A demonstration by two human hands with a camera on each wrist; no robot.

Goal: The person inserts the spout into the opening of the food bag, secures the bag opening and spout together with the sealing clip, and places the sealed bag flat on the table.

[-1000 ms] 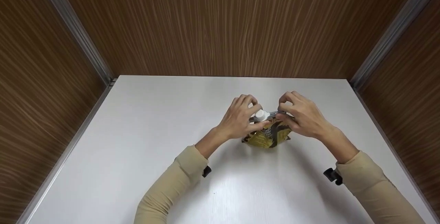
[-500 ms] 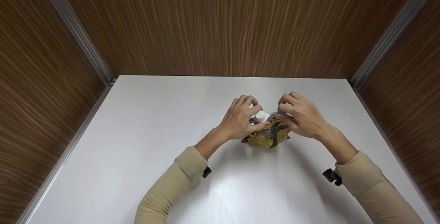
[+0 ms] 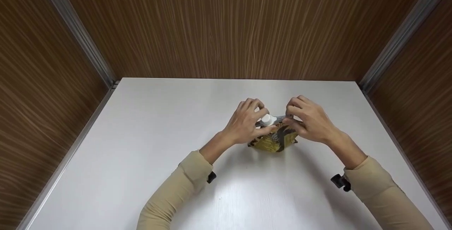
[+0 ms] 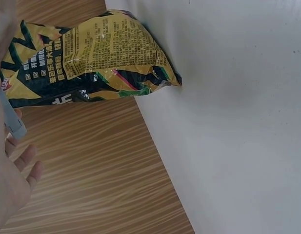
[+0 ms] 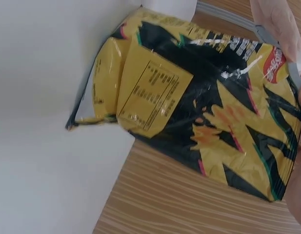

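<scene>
Snack bag (image 3: 274, 141), yellow and black, stands on the white table (image 3: 141, 152) a little right of the middle, and I see both hands at its top edge. From the head view, my left hand (image 3: 247, 122) pinches a small white round piece (image 3: 267, 118) at the end of a grey clip (image 3: 279, 118), and my right hand (image 3: 309, 120) grips with curled fingers the other end of this clip on the bag top. The left wrist view shows what the head view hides: the printed text panel of the bag (image 4: 91, 61) and the grey clip (image 4: 9, 114) beside my palm. The right wrist view shows the other face (image 5: 199, 107), with a label box. The bag is closed; I cannot tell its contents. Behind the table stand the brown wood-grain walls (image 3: 226, 25).
</scene>
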